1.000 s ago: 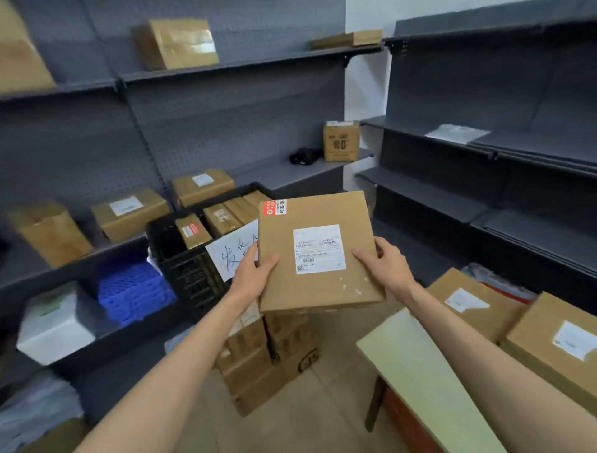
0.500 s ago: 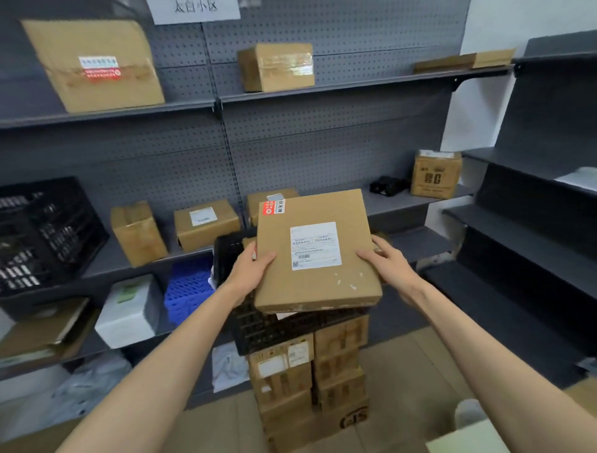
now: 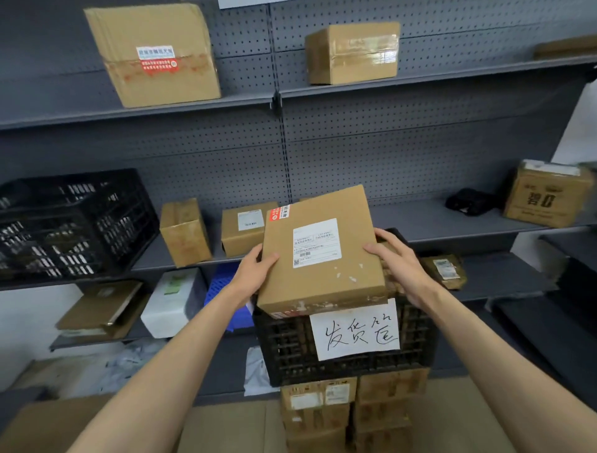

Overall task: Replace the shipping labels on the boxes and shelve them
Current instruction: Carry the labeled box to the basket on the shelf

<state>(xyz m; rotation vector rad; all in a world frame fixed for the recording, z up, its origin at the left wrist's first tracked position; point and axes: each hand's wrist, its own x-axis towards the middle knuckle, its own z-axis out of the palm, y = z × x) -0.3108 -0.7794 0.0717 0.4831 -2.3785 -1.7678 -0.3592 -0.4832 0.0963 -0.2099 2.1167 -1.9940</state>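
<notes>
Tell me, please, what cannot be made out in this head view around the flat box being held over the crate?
- Black crate: its contents, hidden by the flat box.
- White label: print too small to read.
- Left hand and right hand: fingers under the box hidden.
- Paper sign: cut off by the top edge.

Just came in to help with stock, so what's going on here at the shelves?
A person holds a flat cardboard box with both hands, the left hand on its left edge and the right hand on its right. The box carries a white shipping label and sits over a black crate with a handwritten paper sign. Other boxes stand on the grey shelves behind.
</notes>
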